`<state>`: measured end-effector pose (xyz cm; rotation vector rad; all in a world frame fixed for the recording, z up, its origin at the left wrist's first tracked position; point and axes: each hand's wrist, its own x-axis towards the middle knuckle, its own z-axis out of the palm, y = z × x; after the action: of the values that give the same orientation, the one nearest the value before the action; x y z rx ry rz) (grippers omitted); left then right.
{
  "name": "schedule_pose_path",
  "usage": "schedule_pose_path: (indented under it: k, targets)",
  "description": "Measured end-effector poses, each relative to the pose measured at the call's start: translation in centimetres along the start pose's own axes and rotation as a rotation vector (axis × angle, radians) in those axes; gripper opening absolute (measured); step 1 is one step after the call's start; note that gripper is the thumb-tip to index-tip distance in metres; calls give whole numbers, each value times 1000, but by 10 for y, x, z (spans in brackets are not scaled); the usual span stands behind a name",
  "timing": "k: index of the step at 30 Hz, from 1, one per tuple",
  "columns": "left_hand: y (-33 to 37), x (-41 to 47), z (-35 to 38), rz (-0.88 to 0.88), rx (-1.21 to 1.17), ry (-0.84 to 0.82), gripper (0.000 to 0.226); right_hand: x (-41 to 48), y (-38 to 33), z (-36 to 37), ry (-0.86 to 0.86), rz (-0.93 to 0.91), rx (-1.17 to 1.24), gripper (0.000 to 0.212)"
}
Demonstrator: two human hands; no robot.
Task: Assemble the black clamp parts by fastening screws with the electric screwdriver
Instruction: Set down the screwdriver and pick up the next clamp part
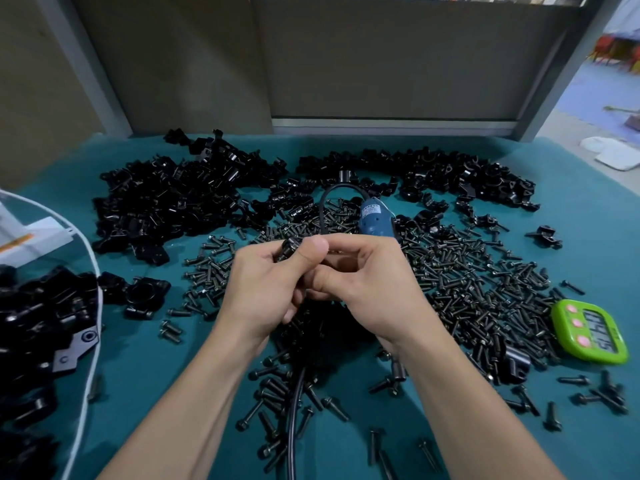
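At the far left a clear bag (52,317) lies on the teal table (149,382), filled with black clamps. Just beside its edge, two clamps (145,292) sit on the cloth. Behind them, a big pile (166,199) of loose black clamp parts covers the left rear of the table.

In the middle, the two hands are together, raised over the cloth. The left hand (266,289) grips a small clamp part (289,249) between its curled fingers and thumb, with the thumb lying across the top. The right hand (375,282) touches the left. Its fingers are curled in toward the same spot and its thumb presses against the left hand. Whether it pinches the clamp part, a screw or nothing cannot be told, because the left thumb hides it.

Just behind the right hand, the blue screwdriver (373,218) lies on the table, untouched. Its black cord (294,414) loops back and runs under the hands toward the near edge.

Dark screws (467,289) are strewn thickly under and to the right of the hands. A second pile of parts (433,174) stretches along the right rear. Near the right edge, a green timer (588,332) rests at the fringe of the screws.
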<state>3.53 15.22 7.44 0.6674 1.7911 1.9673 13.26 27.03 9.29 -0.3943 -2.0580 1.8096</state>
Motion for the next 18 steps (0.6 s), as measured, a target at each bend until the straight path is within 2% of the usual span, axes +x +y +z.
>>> schedule_pose_path:
  k: [3,6,10,15,18]
  targets:
    - [1,-3,1,-37,72,-30,53,0,-1,-3,-35,46,58,31]
    - [0,-5,2,8,306,46,47,0,-2,-4,-43,25,109,32]
    - [-1,-10,9,104,610,233,63,-2,0,0,-22,17,90,24]
    - [-1,-10,11,118,698,256,81,-2,2,-1,23,41,42,19]
    - [1,-7,8,90,628,199,79,-1,3,-5,-1,36,14,21]
